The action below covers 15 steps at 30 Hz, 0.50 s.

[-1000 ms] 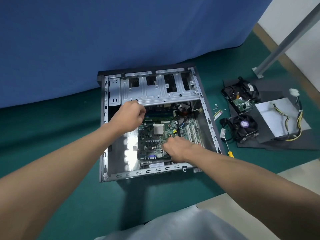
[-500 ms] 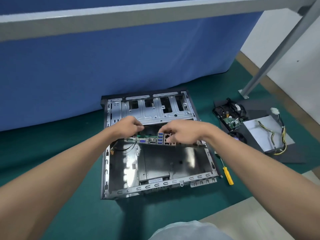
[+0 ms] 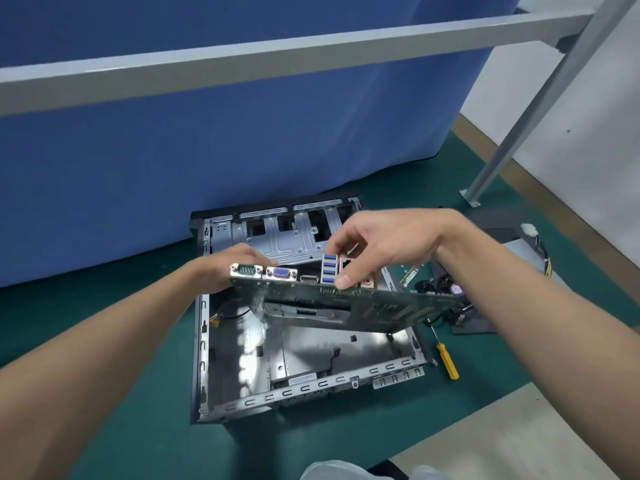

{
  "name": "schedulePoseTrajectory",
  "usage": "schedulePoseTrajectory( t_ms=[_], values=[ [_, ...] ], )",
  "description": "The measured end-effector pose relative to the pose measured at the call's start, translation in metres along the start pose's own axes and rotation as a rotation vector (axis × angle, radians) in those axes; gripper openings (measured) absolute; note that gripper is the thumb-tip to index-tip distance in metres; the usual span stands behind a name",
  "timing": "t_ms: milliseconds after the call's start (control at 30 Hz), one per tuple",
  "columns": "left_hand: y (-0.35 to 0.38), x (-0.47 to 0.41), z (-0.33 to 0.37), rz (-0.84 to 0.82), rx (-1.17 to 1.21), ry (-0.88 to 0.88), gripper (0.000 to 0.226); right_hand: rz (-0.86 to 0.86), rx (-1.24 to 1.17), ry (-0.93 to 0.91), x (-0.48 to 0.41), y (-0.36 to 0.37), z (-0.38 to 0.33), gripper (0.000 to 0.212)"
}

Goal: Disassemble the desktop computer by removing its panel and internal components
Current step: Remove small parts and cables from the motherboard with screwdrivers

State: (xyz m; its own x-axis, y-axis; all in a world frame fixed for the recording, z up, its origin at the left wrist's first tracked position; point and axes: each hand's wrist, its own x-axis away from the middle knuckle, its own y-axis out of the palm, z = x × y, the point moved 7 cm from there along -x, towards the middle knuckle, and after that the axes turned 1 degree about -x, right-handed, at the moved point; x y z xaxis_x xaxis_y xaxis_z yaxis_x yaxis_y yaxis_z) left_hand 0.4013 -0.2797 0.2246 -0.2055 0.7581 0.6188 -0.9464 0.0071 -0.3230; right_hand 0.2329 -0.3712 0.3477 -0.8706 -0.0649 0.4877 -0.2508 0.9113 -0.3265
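Note:
The open grey computer case (image 3: pixel 207 341) lies on its side on the green mat, its floor bare metal. Above it the green motherboard (image 3: pixel 346 303) hangs tilted, its underside and rear ports facing me. My left hand (image 3: pixel 225 268) grips the board's left end behind the serial and blue VGA ports. My right hand (image 3: pixel 384 247) pinches the blue USB port stack from above, thumb on the near side. The board's top face is hidden.
A yellow-handled screwdriver (image 3: pixel 446 362) lies right of the case. Farther right on a dark panel (image 3: pixel 485 327) sit a cooler fan (image 3: pixel 450 289), a memory stick (image 3: pixel 410 275) and a cabled power supply (image 3: pixel 530 244). A grey metal frame bar (image 3: pixel 311 53) crosses overhead before a blue curtain.
The motherboard was lying in the case a second ago. Both hands have lifted it out and raised it toward me, tilting its underside into view; my head has risen too.

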Motion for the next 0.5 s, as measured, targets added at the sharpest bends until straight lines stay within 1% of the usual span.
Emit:
schedulePoseTrajectory(
  t_ms=[33,67,100,133,200,267,333,367,433,500],
  values=[
    [-0.002,0.002,0.000,0.012,-0.047,0.003,0.008,0.022,0.007,-0.033,0.005,-0.005,-0.010,0.045],
    [-0.005,0.004,0.000,0.039,-0.108,-0.005,0.010,0.048,0.009,-0.069,0.012,-0.010,-0.019,0.046],
    [-0.004,0.006,0.003,0.066,-0.145,0.001,0.021,0.076,0.001,-0.101,0.019,-0.016,-0.028,0.043],
    [-0.003,0.005,0.007,0.085,-0.140,0.022,0.027,0.102,-0.010,-0.128,0.026,-0.022,-0.036,0.038],
    [0.003,0.006,0.017,0.061,-0.061,0.077,0.029,0.144,-0.019,-0.168,0.042,-0.033,-0.048,0.030],
    [0.007,-0.001,0.022,0.037,0.051,0.078,0.022,0.162,-0.045,-0.193,0.058,-0.043,-0.055,0.026],
    [0.005,-0.008,0.018,0.064,0.165,0.015,0.028,0.172,-0.063,-0.218,0.072,-0.054,-0.057,0.024],
    [0.004,-0.012,0.016,0.076,0.202,-0.016,0.030,0.184,-0.062,-0.230,0.078,-0.059,-0.056,0.027],
    [0.006,-0.018,0.013,0.077,0.223,-0.067,0.037,0.225,-0.081,-0.248,0.087,-0.070,-0.052,0.031],
    [0.007,-0.024,0.014,0.094,0.224,-0.085,0.049,0.267,-0.104,-0.253,0.093,-0.077,-0.046,0.025]
  ],
)
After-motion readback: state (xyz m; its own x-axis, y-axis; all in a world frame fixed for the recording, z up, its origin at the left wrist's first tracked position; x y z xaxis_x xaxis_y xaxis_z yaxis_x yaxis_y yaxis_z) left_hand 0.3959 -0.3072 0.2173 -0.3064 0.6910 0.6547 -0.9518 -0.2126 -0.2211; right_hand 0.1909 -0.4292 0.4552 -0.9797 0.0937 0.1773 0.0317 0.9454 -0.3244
